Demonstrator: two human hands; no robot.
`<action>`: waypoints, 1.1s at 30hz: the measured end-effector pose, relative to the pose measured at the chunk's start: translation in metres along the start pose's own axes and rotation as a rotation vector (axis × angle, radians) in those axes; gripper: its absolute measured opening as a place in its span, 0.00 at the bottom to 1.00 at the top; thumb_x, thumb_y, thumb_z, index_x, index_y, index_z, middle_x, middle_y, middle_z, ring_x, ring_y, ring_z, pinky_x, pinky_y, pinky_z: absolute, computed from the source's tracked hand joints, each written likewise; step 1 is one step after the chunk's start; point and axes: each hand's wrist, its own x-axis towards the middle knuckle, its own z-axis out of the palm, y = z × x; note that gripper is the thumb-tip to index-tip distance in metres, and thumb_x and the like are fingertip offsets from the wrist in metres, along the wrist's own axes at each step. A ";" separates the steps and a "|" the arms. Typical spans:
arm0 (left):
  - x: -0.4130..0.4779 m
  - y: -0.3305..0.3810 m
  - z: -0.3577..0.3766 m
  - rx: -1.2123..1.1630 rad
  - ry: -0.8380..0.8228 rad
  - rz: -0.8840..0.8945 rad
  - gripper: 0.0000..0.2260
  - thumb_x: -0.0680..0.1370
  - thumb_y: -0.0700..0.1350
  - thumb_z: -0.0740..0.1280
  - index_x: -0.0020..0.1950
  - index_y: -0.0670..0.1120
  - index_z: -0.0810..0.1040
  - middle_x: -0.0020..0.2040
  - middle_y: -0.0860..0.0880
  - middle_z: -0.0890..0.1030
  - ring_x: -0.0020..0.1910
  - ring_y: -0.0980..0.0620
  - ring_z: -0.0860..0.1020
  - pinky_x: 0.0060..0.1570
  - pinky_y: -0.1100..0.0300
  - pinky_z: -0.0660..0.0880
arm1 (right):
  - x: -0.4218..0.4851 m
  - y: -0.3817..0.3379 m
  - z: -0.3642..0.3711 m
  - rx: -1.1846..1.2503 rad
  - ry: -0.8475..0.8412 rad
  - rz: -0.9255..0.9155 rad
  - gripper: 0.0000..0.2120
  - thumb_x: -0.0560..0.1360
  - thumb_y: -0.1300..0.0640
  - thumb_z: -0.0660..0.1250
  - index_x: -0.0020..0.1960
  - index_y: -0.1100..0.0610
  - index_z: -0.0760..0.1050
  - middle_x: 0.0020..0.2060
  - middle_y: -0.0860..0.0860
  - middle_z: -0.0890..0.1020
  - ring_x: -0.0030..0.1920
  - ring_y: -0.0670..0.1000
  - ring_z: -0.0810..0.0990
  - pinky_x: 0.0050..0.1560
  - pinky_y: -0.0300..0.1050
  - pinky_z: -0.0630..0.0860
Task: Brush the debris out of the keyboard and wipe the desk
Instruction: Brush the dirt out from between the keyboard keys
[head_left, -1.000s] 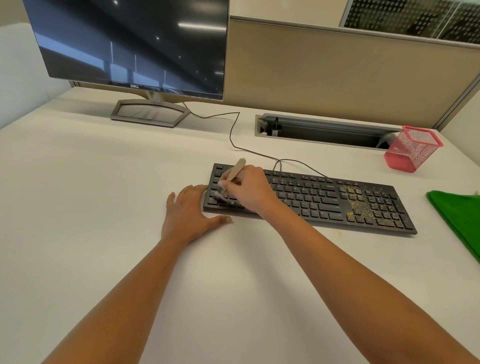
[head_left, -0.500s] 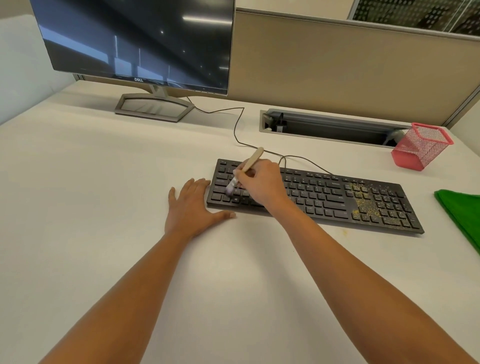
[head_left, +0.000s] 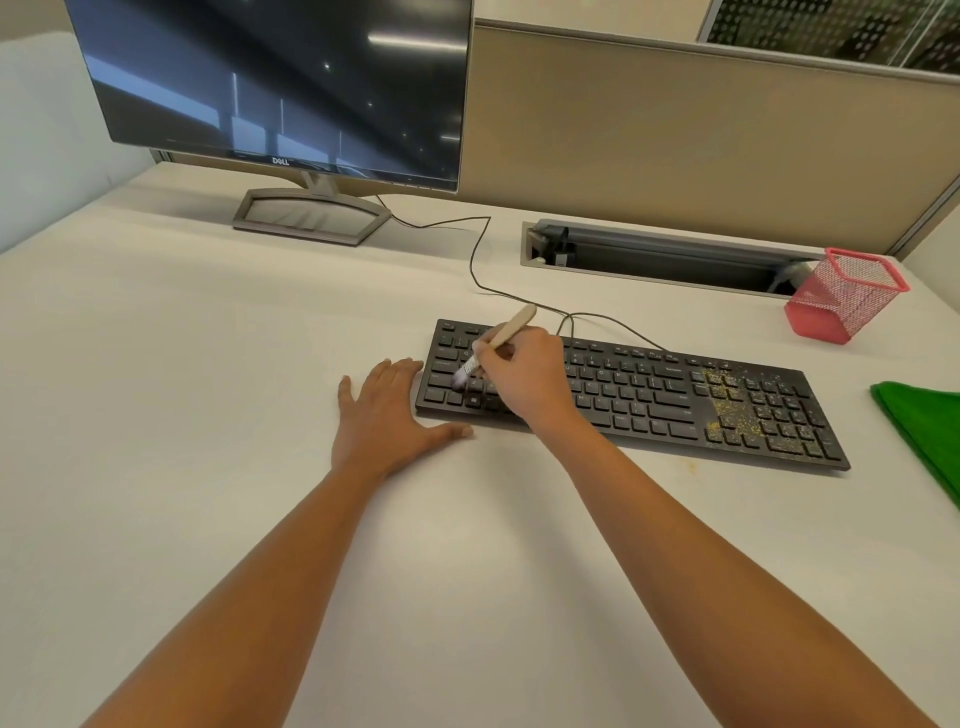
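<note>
Pinching the brush mid-handle, likely light and stiff with soft bristles, the right hand held it on the keyboard's nine-o'clock end; the left hand lay flat, fingers relaxed, on the tabletop just beside it.

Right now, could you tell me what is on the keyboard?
Yellowish crumbs lie scattered by the keyboard's number pad, and the right hand's brush touches the left keys. Keys under that hand are hidden.

Your left hand lies flat, palm down, thumb splayed out; your right hand, fingers curled, pinches the brush.
</note>
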 end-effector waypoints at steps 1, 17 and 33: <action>0.000 0.000 0.000 0.000 -0.003 0.000 0.49 0.60 0.77 0.60 0.74 0.51 0.59 0.75 0.55 0.61 0.76 0.56 0.52 0.73 0.45 0.43 | -0.002 0.000 -0.001 -0.057 -0.023 -0.005 0.08 0.76 0.59 0.65 0.48 0.63 0.81 0.41 0.58 0.83 0.39 0.51 0.80 0.44 0.42 0.77; 0.000 -0.001 -0.001 -0.027 -0.006 0.022 0.51 0.57 0.80 0.60 0.73 0.54 0.60 0.73 0.55 0.64 0.75 0.55 0.53 0.73 0.44 0.43 | -0.010 -0.001 -0.009 -0.150 -0.006 0.007 0.09 0.76 0.59 0.64 0.47 0.63 0.81 0.37 0.54 0.82 0.34 0.49 0.78 0.35 0.31 0.72; -0.002 0.001 -0.003 -0.049 -0.003 0.014 0.44 0.63 0.72 0.67 0.74 0.53 0.60 0.73 0.55 0.63 0.75 0.56 0.53 0.73 0.45 0.42 | -0.009 -0.008 0.003 -0.078 -0.046 0.022 0.09 0.76 0.59 0.64 0.47 0.63 0.81 0.42 0.58 0.84 0.41 0.55 0.82 0.42 0.41 0.78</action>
